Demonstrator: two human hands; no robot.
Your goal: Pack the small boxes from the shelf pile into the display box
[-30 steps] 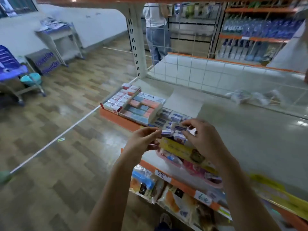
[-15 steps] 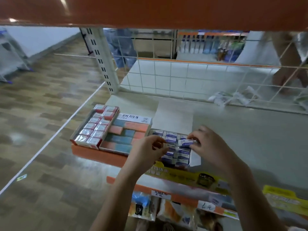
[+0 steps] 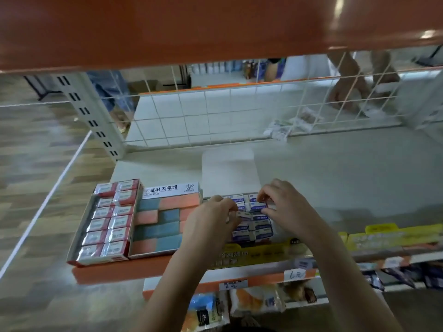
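A display box (image 3: 229,173) with its white lid flap folded back lies on the grey shelf, filled with several small white-and-blue boxes (image 3: 260,230). My left hand (image 3: 209,222) hovers over the box's left side and pinches one small box (image 3: 244,214) at its fingertips. My right hand (image 3: 285,207) is over the box's right rear corner, fingers curled round another small box (image 3: 257,205). The left part of the display box is hidden under my left hand.
Left of it stand a tray of red-and-white packs (image 3: 107,221) and a box of pink and teal blocks (image 3: 158,224). A wire grid (image 3: 215,113) backs the shelf (image 3: 347,178); an orange shelf (image 3: 167,27) hangs overhead. Other people stand behind the grid.
My head has dipped under the upper shelf and the view moved closer. Both hands went down from in front of the shelf into the display box with small boxes.
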